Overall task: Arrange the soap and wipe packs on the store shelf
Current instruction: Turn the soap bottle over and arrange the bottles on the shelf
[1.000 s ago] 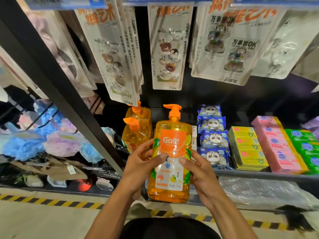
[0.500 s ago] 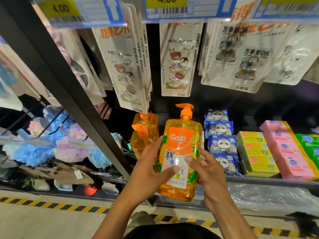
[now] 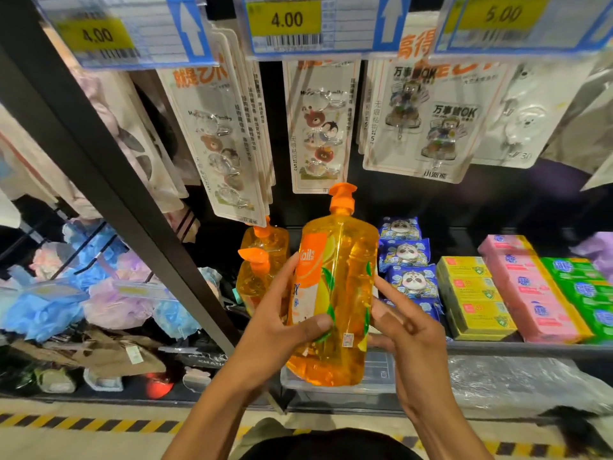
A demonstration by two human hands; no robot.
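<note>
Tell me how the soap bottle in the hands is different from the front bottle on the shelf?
The held bottle is gripped by the left hand and right hand in front of the shelf; the shelf bottle stands untouched. The held bottle shows an orange and white label; the shelf bottle shows none from here. Both have orange liquid and orange pump tops.

Hook cards [image 3: 318, 127], price tags [image 3: 287, 19] — bath puffs [image 3: 43, 313]

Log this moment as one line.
left hand, right hand: holding soap bottle | bottle: upright, off shelf | wipe packs: shelved
</note>
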